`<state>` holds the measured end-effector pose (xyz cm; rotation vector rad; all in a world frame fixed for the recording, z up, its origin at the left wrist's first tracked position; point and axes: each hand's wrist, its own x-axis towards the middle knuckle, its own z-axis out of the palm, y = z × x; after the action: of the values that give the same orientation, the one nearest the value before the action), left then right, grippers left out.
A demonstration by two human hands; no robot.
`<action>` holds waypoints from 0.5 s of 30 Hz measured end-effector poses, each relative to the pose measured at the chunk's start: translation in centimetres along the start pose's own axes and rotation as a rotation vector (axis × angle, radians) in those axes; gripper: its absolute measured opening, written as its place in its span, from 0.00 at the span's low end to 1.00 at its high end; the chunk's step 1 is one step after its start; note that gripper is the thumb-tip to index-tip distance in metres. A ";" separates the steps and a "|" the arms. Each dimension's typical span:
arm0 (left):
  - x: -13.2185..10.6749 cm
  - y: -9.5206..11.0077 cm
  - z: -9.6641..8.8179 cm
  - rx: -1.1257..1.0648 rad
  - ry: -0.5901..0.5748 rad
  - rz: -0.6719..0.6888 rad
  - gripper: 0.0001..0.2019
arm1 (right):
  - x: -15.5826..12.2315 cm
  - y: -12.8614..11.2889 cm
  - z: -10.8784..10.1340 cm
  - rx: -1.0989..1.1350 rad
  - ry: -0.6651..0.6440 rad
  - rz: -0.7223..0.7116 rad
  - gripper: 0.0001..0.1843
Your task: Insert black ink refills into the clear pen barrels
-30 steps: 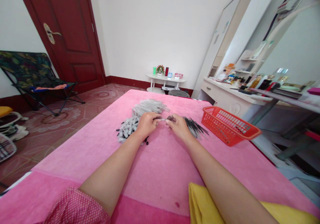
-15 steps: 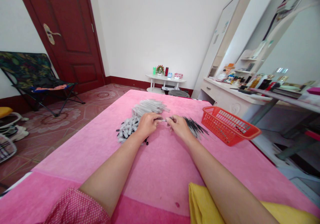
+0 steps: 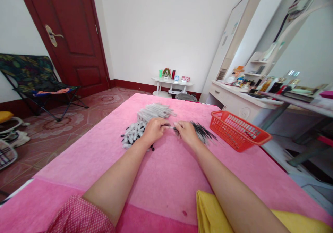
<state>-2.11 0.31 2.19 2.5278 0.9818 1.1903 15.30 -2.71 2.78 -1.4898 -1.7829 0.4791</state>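
Note:
My left hand and my right hand meet over the middle of a pink cloth-covered table. Both are closed in a pinch on one small grey pen part held between them. A heap of grey tubes lies just beyond my left hand, and more grey tubes with black tips lie to its left. A bundle of thin black refills lies right beside my right hand.
A red plastic basket stands at the table's right side. A folding chair and a dark red door are to the left. A white dresser with bottles is at the right, a small white side table behind. A yellow cloth lies near me.
My hands have drawn slightly closer together on the small part. Nothing else has moved.

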 end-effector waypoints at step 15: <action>0.1 0.5 -0.2 0.040 -0.032 0.056 0.08 | -0.4 -0.4 0.1 -0.020 -0.095 -0.086 0.15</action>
<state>-1.94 -0.04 2.59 2.6136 0.9423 1.1527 14.98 -3.17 2.91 -1.4177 -1.9227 0.4970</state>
